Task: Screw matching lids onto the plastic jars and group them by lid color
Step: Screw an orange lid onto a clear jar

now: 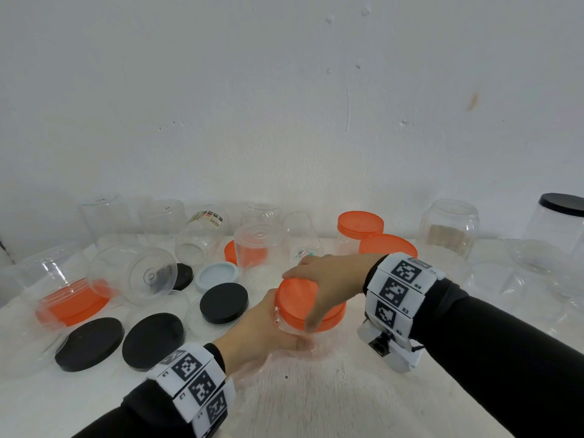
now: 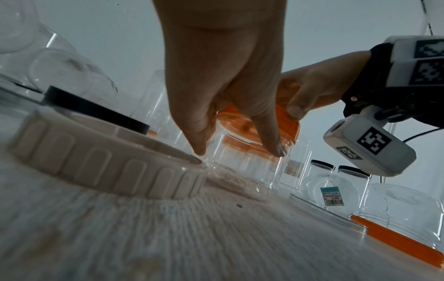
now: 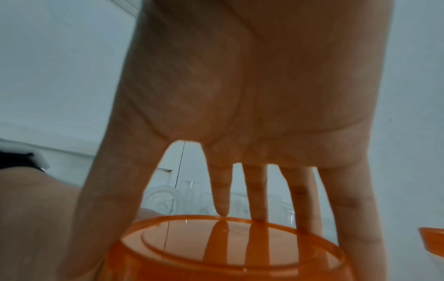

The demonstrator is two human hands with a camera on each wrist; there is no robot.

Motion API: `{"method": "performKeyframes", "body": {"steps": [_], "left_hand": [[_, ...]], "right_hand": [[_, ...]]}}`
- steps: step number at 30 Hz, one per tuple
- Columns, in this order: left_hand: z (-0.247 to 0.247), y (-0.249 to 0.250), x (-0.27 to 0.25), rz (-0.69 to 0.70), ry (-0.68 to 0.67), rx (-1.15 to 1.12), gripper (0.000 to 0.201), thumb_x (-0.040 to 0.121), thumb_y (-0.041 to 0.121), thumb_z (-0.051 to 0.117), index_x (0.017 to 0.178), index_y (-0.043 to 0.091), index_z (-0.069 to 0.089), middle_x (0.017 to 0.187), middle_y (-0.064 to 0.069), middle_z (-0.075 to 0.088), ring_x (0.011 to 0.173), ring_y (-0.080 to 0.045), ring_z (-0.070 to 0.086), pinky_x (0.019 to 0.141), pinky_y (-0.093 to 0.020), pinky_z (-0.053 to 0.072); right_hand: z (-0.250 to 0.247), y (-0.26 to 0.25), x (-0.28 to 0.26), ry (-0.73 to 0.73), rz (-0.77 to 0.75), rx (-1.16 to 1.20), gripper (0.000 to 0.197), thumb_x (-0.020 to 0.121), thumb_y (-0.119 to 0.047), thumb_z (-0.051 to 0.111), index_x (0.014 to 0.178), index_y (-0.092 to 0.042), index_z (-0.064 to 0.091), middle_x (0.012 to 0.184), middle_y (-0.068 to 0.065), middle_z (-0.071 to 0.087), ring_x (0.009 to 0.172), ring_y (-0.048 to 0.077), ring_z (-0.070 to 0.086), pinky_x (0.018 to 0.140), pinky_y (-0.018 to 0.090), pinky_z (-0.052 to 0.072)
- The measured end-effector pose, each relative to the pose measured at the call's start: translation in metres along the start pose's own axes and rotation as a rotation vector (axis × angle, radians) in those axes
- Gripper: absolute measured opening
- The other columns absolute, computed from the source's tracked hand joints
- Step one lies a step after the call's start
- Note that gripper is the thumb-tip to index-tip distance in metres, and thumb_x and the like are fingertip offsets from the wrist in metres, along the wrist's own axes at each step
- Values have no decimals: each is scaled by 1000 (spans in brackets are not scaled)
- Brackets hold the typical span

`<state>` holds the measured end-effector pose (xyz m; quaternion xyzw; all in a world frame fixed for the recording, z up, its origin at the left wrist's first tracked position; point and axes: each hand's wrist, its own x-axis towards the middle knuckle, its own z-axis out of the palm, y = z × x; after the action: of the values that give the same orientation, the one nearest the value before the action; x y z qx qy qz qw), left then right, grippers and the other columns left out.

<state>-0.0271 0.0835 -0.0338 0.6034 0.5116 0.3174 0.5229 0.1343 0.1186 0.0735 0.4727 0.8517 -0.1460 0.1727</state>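
A clear plastic jar (image 1: pixel 311 341) stands near the table's front middle with an orange lid (image 1: pixel 297 300) on its mouth. My left hand (image 1: pixel 268 333) wraps round the jar's body from the left; its fingers (image 2: pixel 271 140) curl round the clear wall (image 2: pixel 242 152). My right hand (image 1: pixel 328 279) comes over the top and grips the lid's rim, thumb on the near side. In the right wrist view the fingertips (image 3: pixel 222 209) touch the far edge of the orange lid (image 3: pixel 228 245). How far the lid is threaded on is hidden.
Two orange-lidded jars (image 1: pixel 360 229) stand behind my right hand. Loose black lids (image 1: pixel 90 343), a pale blue lid (image 1: pixel 217 275) and several lidless clear jars (image 1: pixel 259 248) fill the left and back. A black-lidded jar (image 1: pixel 556 222) stands far right. A white ribbed lid (image 2: pixel 108 161) lies by my left wrist.
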Motion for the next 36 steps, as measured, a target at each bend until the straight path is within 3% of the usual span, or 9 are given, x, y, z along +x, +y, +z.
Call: {"method": "performKeyframes", "body": {"steps": [7, 10, 13, 18, 21, 25, 28, 32, 36], "left_hand": [[-1, -1, 0, 20, -4, 33, 90, 58, 19, 93, 126, 36, 36, 123, 12, 58, 110, -3, 57, 72, -7, 48], [-1, -1, -1, 26, 17, 79, 103, 44, 38, 93, 129, 35, 36, 124, 12, 58, 113, -5, 57, 85, -17, 51], [-1, -2, -1, 21, 24, 86, 103, 47, 36, 93, 133, 33, 36, 125, 12, 58, 116, -7, 56, 94, -24, 50], [0, -3, -1, 13, 25, 105, 98, 53, 30, 92, 133, 32, 36, 126, 12, 57, 116, -5, 56, 88, -18, 49], [0, -2, 0, 22, 24, 144, 98, 54, 29, 92, 134, 30, 36, 126, 13, 57, 117, -3, 54, 96, -21, 47], [-5, -3, -1, 7, -2, 191, 101, 53, 37, 93, 134, 34, 34, 128, 18, 53, 120, 0, 51, 105, -28, 43], [-14, -6, -5, -10, 6, 159, 100, 47, 42, 93, 129, 39, 36, 125, 24, 53, 116, 6, 52, 98, -18, 45], [-28, -3, -14, -27, 84, 78, 96, 43, 43, 93, 122, 45, 39, 126, 24, 55, 116, 5, 53, 103, -23, 44], [-39, 2, -19, -13, 124, -9, 89, 54, 34, 93, 127, 40, 43, 123, 22, 62, 113, 6, 58, 104, -27, 45]], "right_hand": [[11, 6, 4, 96, -14, -8, 97, 71, -71, 65, 149, -37, 19, 144, -8, 29, 132, 22, 28, 101, 46, 39], [17, 8, 6, 139, -23, -29, 97, 71, -75, 61, 149, -34, 20, 145, -5, 29, 131, 22, 29, 97, 43, 40], [21, 11, 9, 179, -37, -49, 98, 70, -77, 58, 149, -31, 22, 145, -3, 30, 128, 23, 30, 93, 40, 39], [16, 18, 13, 109, -52, 43, 100, 68, -79, 60, 149, -35, 21, 146, -8, 26, 133, 19, 27, 104, 44, 37], [4, 25, 21, 115, -47, 171, 86, 76, -75, 55, 147, -32, 30, 146, -6, 35, 131, 17, 37, 107, 37, 34], [-10, 44, 40, 319, 50, 250, 67, 89, -62, 51, 141, -20, 41, 135, 3, 49, 119, 18, 49, 95, 30, 39], [-16, 59, 56, 398, 146, 263, 60, 93, -53, 51, 140, -15, 41, 136, 7, 47, 120, 21, 48, 95, 31, 40], [-18, 67, 79, 397, 236, 229, 59, 95, -49, 50, 138, -9, 40, 134, 12, 47, 119, 25, 49, 92, 33, 40], [-16, 65, 104, 334, 308, 258, 65, 94, -54, 49, 135, -4, 39, 130, 14, 50, 115, 27, 53, 83, 31, 43]]}}
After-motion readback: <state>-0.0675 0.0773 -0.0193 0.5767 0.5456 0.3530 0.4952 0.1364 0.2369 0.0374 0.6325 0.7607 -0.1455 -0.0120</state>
